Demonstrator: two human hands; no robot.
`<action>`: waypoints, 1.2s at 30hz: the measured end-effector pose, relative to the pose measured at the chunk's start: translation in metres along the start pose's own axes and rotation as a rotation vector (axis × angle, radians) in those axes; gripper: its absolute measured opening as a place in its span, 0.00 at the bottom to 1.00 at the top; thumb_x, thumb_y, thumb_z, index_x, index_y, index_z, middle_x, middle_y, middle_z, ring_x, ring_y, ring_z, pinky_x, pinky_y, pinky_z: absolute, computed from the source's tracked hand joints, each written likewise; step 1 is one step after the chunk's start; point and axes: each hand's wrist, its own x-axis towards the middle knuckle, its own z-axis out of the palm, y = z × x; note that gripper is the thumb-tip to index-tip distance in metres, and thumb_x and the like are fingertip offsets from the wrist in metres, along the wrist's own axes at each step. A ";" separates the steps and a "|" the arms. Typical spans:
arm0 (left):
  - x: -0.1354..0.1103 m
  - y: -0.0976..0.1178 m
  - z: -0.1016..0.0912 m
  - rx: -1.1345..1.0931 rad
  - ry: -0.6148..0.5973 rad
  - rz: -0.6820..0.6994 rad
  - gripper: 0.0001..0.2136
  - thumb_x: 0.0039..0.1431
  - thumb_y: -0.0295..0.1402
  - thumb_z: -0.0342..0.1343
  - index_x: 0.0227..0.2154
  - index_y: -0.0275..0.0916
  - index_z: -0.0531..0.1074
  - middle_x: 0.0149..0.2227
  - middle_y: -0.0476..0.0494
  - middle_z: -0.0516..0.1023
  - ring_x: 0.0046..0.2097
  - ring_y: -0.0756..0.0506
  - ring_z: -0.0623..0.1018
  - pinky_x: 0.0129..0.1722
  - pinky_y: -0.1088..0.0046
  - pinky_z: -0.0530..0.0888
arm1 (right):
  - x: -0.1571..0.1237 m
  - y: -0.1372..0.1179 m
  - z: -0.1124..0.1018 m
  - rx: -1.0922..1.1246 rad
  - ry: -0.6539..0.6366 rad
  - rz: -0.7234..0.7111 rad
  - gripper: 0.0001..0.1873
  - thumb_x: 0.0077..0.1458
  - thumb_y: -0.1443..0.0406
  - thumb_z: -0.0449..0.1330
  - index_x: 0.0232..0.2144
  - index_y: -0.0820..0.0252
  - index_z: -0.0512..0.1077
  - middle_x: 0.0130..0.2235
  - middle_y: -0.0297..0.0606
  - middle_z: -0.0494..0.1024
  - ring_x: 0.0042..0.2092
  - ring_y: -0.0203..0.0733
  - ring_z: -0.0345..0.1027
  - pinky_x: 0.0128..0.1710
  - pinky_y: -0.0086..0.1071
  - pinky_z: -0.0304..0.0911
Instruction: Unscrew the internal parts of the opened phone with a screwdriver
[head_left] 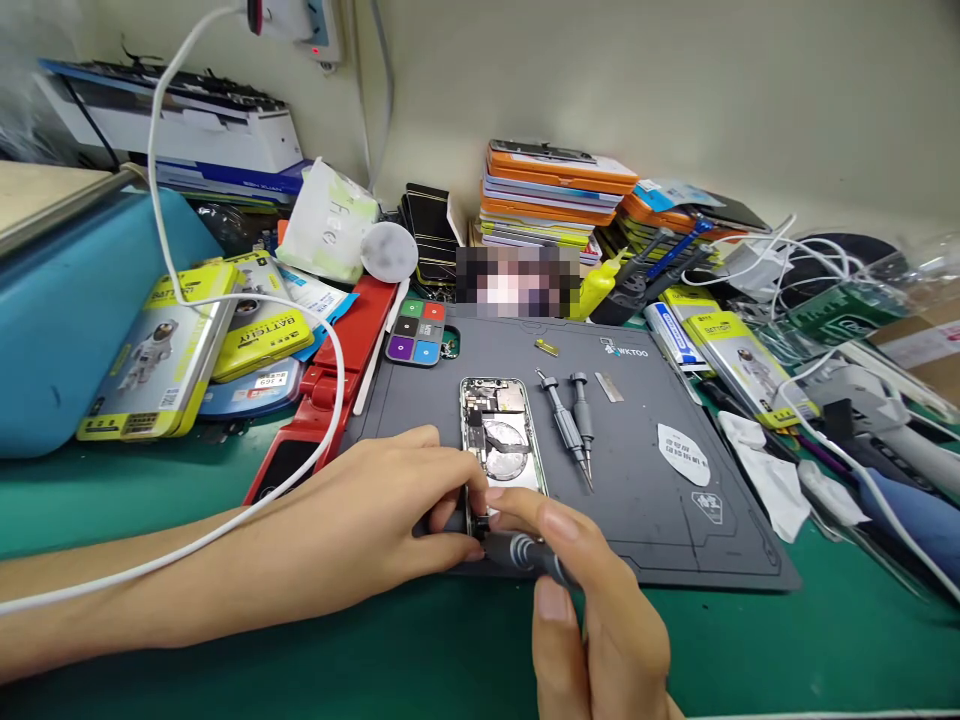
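Note:
An opened phone lies on the dark grey work mat, its inner parts and a round silver coil bared. My left hand curls around its lower left corner, thumb and fingers closed at the bottom edge. In my right hand is a grey screwdriver, held low and nearly level, its front end against the phone's bottom edge. The fingers hide the tip. Two more grey screwdrivers rest on the mat right of the phone, near a small metal plate.
The work mat lies on a green table. Battery boxes and a red holder stand left; a white cable crosses over my left forearm. A colour-squared case and stacked orange boxes are behind. A white sticker lies right.

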 end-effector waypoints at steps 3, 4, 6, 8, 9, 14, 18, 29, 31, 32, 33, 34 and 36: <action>0.001 0.000 0.000 0.002 0.006 0.024 0.06 0.70 0.30 0.65 0.44 0.48 0.76 0.37 0.55 0.76 0.43 0.47 0.75 0.38 0.71 0.65 | -0.004 0.001 0.004 -0.058 0.032 0.104 0.39 0.66 0.77 0.58 0.76 0.59 0.57 0.59 0.53 0.81 0.59 0.54 0.81 0.53 0.49 0.84; 0.001 -0.001 0.001 0.006 0.014 0.046 0.06 0.70 0.29 0.65 0.45 0.48 0.76 0.38 0.56 0.77 0.44 0.47 0.75 0.39 0.71 0.65 | -0.005 0.002 0.004 -0.074 0.055 0.127 0.40 0.66 0.77 0.61 0.75 0.55 0.59 0.56 0.51 0.83 0.56 0.54 0.83 0.49 0.47 0.86; 0.002 -0.004 0.002 0.012 0.031 0.085 0.06 0.70 0.29 0.65 0.45 0.48 0.76 0.40 0.56 0.78 0.45 0.47 0.75 0.41 0.72 0.66 | -0.006 0.005 0.004 -0.061 0.096 0.136 0.43 0.63 0.77 0.66 0.75 0.53 0.61 0.50 0.47 0.86 0.50 0.53 0.86 0.44 0.42 0.87; 0.003 -0.006 0.002 0.012 0.033 0.115 0.05 0.72 0.30 0.64 0.45 0.48 0.76 0.43 0.57 0.80 0.47 0.48 0.76 0.42 0.72 0.66 | -0.006 0.007 0.003 0.010 0.120 0.170 0.44 0.63 0.80 0.66 0.75 0.52 0.60 0.47 0.45 0.86 0.47 0.50 0.87 0.44 0.39 0.87; 0.003 -0.006 0.002 0.008 0.030 0.128 0.04 0.74 0.30 0.63 0.45 0.48 0.77 0.43 0.57 0.80 0.47 0.48 0.76 0.43 0.72 0.66 | -0.006 0.008 0.002 0.055 0.129 0.187 0.44 0.63 0.80 0.65 0.75 0.53 0.59 0.47 0.45 0.86 0.47 0.49 0.87 0.44 0.39 0.87; 0.004 -0.006 0.000 0.008 0.020 0.157 0.04 0.75 0.30 0.61 0.43 0.47 0.78 0.42 0.55 0.81 0.47 0.48 0.77 0.42 0.73 0.67 | -0.004 0.007 0.001 0.168 0.123 0.241 0.41 0.65 0.80 0.62 0.74 0.52 0.58 0.50 0.47 0.85 0.48 0.47 0.87 0.44 0.36 0.87; 0.002 -0.004 0.000 0.017 0.040 0.160 0.05 0.73 0.28 0.62 0.42 0.46 0.78 0.41 0.53 0.81 0.45 0.47 0.78 0.40 0.73 0.67 | -0.002 0.004 0.001 0.180 0.155 0.252 0.39 0.64 0.80 0.62 0.72 0.54 0.59 0.49 0.45 0.86 0.48 0.46 0.87 0.44 0.37 0.86; 0.002 0.002 -0.007 -0.117 0.052 -0.062 0.12 0.80 0.39 0.49 0.39 0.46 0.72 0.35 0.56 0.77 0.36 0.49 0.75 0.33 0.71 0.64 | 0.002 0.006 0.002 0.092 0.151 0.227 0.42 0.59 0.81 0.65 0.72 0.57 0.62 0.46 0.45 0.84 0.42 0.44 0.85 0.38 0.35 0.85; 0.002 0.000 -0.006 -0.134 0.037 -0.086 0.14 0.81 0.40 0.47 0.37 0.45 0.71 0.34 0.56 0.77 0.35 0.49 0.75 0.32 0.70 0.62 | 0.002 0.006 0.002 0.111 0.155 0.251 0.42 0.59 0.82 0.65 0.71 0.57 0.63 0.45 0.44 0.84 0.41 0.43 0.84 0.40 0.35 0.85; 0.001 -0.001 -0.006 -0.134 0.032 -0.093 0.15 0.81 0.40 0.47 0.36 0.45 0.71 0.33 0.56 0.77 0.34 0.49 0.74 0.31 0.70 0.61 | 0.002 0.006 0.002 0.118 0.153 0.260 0.42 0.59 0.82 0.65 0.71 0.57 0.63 0.45 0.44 0.84 0.42 0.43 0.84 0.41 0.36 0.85; 0.001 -0.001 -0.005 -0.128 0.031 -0.097 0.15 0.81 0.40 0.48 0.35 0.44 0.70 0.32 0.56 0.76 0.34 0.49 0.74 0.31 0.70 0.61 | 0.002 0.005 0.002 0.119 0.146 0.260 0.41 0.59 0.82 0.64 0.71 0.57 0.63 0.45 0.44 0.84 0.42 0.43 0.84 0.41 0.36 0.85; 0.001 -0.002 -0.004 -0.122 0.033 -0.096 0.15 0.80 0.39 0.49 0.33 0.44 0.69 0.31 0.56 0.74 0.33 0.49 0.73 0.31 0.70 0.61 | 0.002 0.005 0.002 0.112 0.132 0.250 0.41 0.60 0.81 0.64 0.71 0.57 0.62 0.46 0.45 0.84 0.42 0.43 0.84 0.41 0.37 0.85; 0.002 -0.002 -0.003 -0.114 0.040 -0.084 0.17 0.79 0.38 0.50 0.30 0.42 0.66 0.30 0.55 0.71 0.33 0.49 0.71 0.31 0.70 0.61 | 0.003 0.006 0.001 0.083 0.100 0.226 0.42 0.61 0.81 0.64 0.72 0.57 0.61 0.46 0.46 0.85 0.41 0.45 0.85 0.40 0.39 0.86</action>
